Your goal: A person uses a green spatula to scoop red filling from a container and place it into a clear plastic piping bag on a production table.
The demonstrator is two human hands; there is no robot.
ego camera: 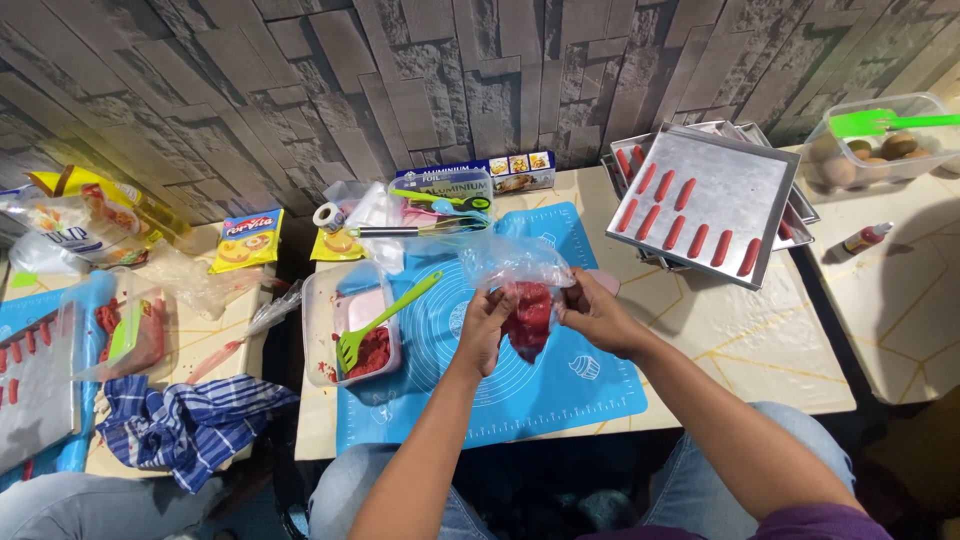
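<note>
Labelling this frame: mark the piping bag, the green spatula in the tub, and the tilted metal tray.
piping bag (527,318), head view, red-filled lower part.
green spatula (385,315), head view, mid-handle.
metal tray (735,180), head view, bare sheet above the red strips.

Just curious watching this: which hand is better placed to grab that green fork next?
Probably the left hand. Both hands hold the bag of red mix, but the green fork lies in the tub on the left, the right hand farther away.

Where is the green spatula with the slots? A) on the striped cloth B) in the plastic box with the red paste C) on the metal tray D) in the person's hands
B: the green spatula leans inside the plastic box holding red paste, left of both hands, which grip a clear bag instead.
</note>
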